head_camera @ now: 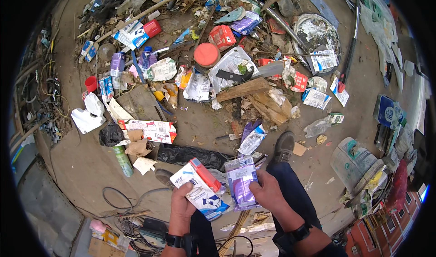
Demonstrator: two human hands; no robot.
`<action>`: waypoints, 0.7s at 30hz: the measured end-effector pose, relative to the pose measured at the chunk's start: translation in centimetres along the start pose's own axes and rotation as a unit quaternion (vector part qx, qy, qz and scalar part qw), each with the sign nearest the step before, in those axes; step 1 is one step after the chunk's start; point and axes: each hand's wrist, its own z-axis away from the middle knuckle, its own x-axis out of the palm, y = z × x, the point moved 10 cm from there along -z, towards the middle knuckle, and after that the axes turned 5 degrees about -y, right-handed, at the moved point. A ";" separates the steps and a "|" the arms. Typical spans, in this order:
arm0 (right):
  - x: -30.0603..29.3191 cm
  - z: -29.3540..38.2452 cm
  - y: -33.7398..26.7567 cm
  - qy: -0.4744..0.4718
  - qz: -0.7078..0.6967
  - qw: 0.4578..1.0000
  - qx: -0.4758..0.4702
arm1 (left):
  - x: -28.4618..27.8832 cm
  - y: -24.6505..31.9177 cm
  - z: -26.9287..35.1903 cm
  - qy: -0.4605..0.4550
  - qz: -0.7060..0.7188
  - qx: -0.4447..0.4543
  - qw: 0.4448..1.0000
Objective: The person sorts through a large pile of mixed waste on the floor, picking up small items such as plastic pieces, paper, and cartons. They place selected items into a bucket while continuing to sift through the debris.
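My left hand (182,202) grips a flattened white and blue printed carton (201,192), with a red box (207,175) against its upper right side. My right hand (269,190) holds a flattened purple printed packet (241,185), close to the right of the carton. Just beyond the packet, a white and blue carton (252,140) lies on the ground. A black plastic bag (194,156) stretches across the ground beyond my left hand. Left of it are a red and white printed box (150,130) and a green can (122,161).
Mixed litter spreads ahead, with broken wood (243,89), a red round lid (206,54) and a dirty round pail lid (316,35). A white bucket (354,161) lies tilted at right. Long poles cross the heap. A cable (119,197) loops at lower left.
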 end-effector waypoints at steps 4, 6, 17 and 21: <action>1.1 -0.6 0.6 -0.045 -0.139 0.989 -0.011 | -1.2 -0.4 0.0 0.027 -0.014 -0.011 0.999; 1.2 -0.8 1.5 -0.055 -0.160 0.985 0.026 | -0.8 -0.7 0.5 0.013 -0.016 -0.020 1.000; 3.0 0.2 0.1 -0.131 -0.149 0.979 -0.048 | 2.2 -4.7 2.0 -0.039 -0.128 -0.099 0.986; 3.0 0.2 -0.5 -0.145 -0.183 0.970 -0.072 | 3.4 -5.4 1.1 -0.069 -0.129 -0.075 0.986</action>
